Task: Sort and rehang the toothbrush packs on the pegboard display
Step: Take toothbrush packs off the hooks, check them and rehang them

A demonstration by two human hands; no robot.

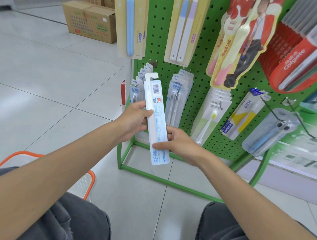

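- One pack [157, 104] is held in both hands in front of the lower left corner of the pegboard [202, 48]. It is nearly upright, with the hang tab on top and the barcode side shown.
- The pack is long and narrow: glossy clear plastic over pale blue card.
- Its middle is gripped by the left hand [133, 120], with the thumb laid across the front and the fingers [137, 105] curled at the left edge.
- Its lower part is pinched by the right hand [182, 146], with the thumb pressed flat on the front.
- Two stacks of similar packs are hung on the bottom row just behind, a left stack [136, 92] and a right stack [180, 91].
- The pegboard is green, punched with round holes, and carried on a green tube frame.
- One white basket [85, 182] with an orange rim is seen on the glossy tiled floor [44, 74].
- At least three brown cardboard boxes [91, 21] are stacked at the top left.
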